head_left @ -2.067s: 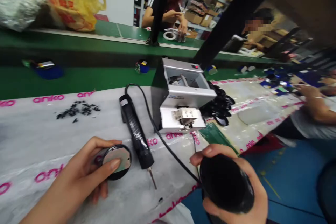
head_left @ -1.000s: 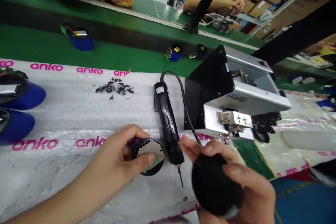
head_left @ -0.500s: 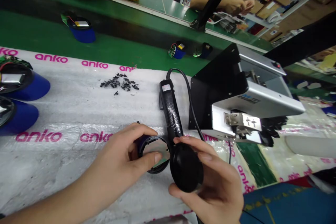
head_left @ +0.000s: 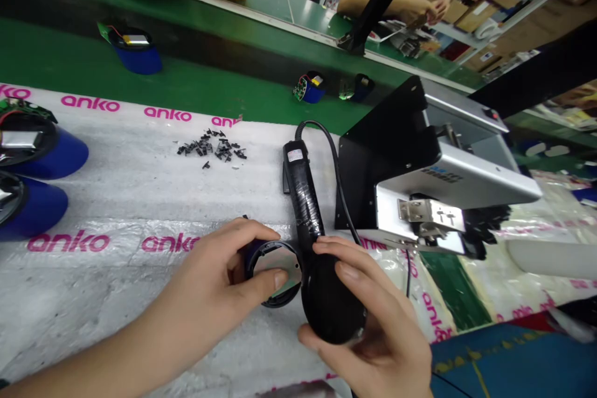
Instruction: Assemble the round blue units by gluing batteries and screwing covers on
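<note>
My left hand [head_left: 233, 283] is closed round a dark round housing [head_left: 259, 255] with a flat grey disc in its opening. The thumb presses on the face of that disc. Beside it, my right hand [head_left: 377, 317] grips a black round cover [head_left: 330, 301] by its rim, its smooth face towards me. The two parts sit close together; whether they touch I cannot tell. Just beyond them lies an electric screwdriver [head_left: 305, 193] wrapped in black tape, its lower end hidden behind the cover and my fingers.
Small black plastic pieces [head_left: 212, 146] lie in a pile. Blue housings [head_left: 60, 152] with batteries stand at left; another blue housing [head_left: 140, 56] rests on the green belt [head_left: 196, 84]. A silver and black machine [head_left: 420, 161] stands at right. Across the belt, a co-worker's hands [head_left: 431, 11] show.
My right hand's fingers have shifted slightly on the black cover, which has turned a little. The blue housings on the belt have moved left. My left hand stays put.
</note>
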Tool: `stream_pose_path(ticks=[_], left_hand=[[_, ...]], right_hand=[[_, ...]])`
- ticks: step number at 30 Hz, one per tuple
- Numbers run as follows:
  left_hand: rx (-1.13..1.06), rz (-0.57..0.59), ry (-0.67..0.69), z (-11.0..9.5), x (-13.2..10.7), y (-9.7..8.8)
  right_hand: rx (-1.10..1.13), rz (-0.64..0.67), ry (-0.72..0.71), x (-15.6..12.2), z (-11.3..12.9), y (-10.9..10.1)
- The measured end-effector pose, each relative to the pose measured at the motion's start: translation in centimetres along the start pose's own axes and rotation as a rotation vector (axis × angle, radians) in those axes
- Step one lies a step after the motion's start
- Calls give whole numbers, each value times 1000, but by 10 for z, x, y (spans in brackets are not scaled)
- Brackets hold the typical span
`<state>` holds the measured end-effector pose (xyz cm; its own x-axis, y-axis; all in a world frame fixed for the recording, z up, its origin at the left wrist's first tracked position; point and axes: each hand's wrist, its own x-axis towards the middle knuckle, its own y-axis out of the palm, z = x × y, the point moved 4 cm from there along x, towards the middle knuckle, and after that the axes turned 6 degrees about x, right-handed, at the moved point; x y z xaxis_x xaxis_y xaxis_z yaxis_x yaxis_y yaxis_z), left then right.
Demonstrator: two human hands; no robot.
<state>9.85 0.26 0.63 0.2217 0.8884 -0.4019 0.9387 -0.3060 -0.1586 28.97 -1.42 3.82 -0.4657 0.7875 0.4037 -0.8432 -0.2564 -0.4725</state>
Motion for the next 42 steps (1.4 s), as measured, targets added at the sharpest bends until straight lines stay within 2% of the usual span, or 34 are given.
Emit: stream_pose_path(ticks=[13, 17, 21, 28, 35, 42], left_hand=[[23, -24, 64, -1, 0, -3], [1, 1, 42, -4, -1, -2], [-96, 88, 21, -1, -1, -3], [-461, 428, 97, 14, 4, -16], [-474, 549, 110, 12, 7, -23], [-463, 563, 75, 14, 11, -23]], right_hand=[[-22, 62, 1, 5, -3, 2], [-99, 128, 12, 12, 0, 1], [-205, 216, -18, 24, 7, 4], [-357, 334, -39, 37, 7, 12], [-455, 455, -109, 47, 9, 10], [-524, 407, -138, 39, 15, 13]])
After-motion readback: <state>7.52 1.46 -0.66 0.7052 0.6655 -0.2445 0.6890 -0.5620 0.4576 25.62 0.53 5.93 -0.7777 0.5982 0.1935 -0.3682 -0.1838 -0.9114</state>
